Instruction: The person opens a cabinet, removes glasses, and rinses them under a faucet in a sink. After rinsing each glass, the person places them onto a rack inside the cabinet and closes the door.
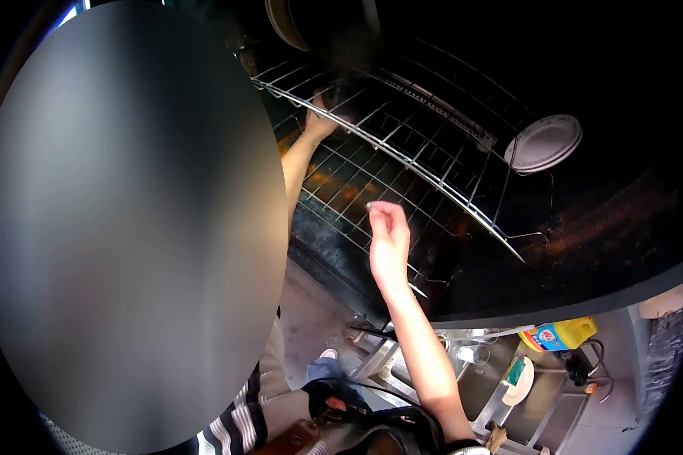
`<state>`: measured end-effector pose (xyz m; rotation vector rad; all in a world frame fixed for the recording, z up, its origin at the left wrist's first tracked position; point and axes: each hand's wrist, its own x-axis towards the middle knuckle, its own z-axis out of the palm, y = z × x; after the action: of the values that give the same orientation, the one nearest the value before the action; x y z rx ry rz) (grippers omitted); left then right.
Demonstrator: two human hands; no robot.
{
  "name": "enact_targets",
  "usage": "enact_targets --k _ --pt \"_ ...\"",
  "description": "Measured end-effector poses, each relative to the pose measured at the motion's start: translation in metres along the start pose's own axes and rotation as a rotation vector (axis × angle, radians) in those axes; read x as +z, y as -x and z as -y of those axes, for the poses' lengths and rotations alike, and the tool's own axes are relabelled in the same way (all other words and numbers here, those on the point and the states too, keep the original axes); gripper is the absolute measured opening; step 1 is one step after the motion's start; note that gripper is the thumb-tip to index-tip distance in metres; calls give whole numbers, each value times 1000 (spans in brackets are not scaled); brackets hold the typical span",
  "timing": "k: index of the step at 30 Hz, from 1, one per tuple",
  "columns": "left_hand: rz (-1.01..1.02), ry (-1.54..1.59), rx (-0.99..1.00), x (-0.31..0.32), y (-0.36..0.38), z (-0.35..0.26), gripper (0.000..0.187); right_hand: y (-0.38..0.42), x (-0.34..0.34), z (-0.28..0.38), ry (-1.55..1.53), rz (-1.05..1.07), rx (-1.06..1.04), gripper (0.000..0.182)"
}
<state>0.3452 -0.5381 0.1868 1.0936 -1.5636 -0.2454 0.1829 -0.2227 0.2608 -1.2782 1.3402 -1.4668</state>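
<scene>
My right hand [389, 231] is raised in front of a wire rack, its fingers pressed together on something small that I cannot make out. My left hand [322, 117] reaches in under the front edge of the upper wire shelf [402, 155], beside a dark shape; its fingers are mostly hidden in shadow. Below that shelf lies a lower wire grid [349, 178] over a dark, brown-stained surface. A large blurred oval covers the left part of the view.
White plates [546, 142] sit at the upper right. Below are a metal sink [474, 387], a yellow bottle [565, 334], a green sponge [515, 372] on a white dish [522, 390], and a clear glass [474, 354]. A round vessel [284, 23] stands at the top.
</scene>
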Motion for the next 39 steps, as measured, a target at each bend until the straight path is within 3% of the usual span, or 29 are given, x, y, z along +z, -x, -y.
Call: enact_targets --k 5,6,10,19,23,30,31,33,34,36,37,38,39 --pt "-70 -20 10 4 -6 31 96 18 -7 -6 -4 186 40 15" --pt "-29 -45 -84 2 -4 29 92 21 -8 -5 -20 222 35 15" --pt "-68 67 74 11 -9 55 85 33 -9 -8 57 384 35 16" --pt "59 53 -158 14 -5 35 102 50 -6 -12 -24 402 12 16" --pt "49 93 -95 24 -8 62 101 55 -9 -23 -25 418 0 16" --pt "68 -60 -326 -2 6 -1 108 73 -29 -23 116 498 42 15" --pt "103 -48 -182 9 6 46 108 78 -31 -30 111 511 42 15" --pt "124 -33 -182 -10 13 42 82 88 -40 -38 128 600 136 16" --pt "40 -76 -289 -16 19 36 73 96 -45 -43 131 634 188 18" --pt "3 -255 -522 -65 49 -43 51 116 -60 -59 10 665 183 18" --pt "-117 -267 -500 -86 71 -99 33 127 -68 -60 -10 633 154 16" --pt "-172 -179 -574 -105 90 -129 28 140 -80 -68 -40 643 217 16" --pt "-335 -161 -458 -119 117 -158 23 153 -95 -80 -72 652 279 16"
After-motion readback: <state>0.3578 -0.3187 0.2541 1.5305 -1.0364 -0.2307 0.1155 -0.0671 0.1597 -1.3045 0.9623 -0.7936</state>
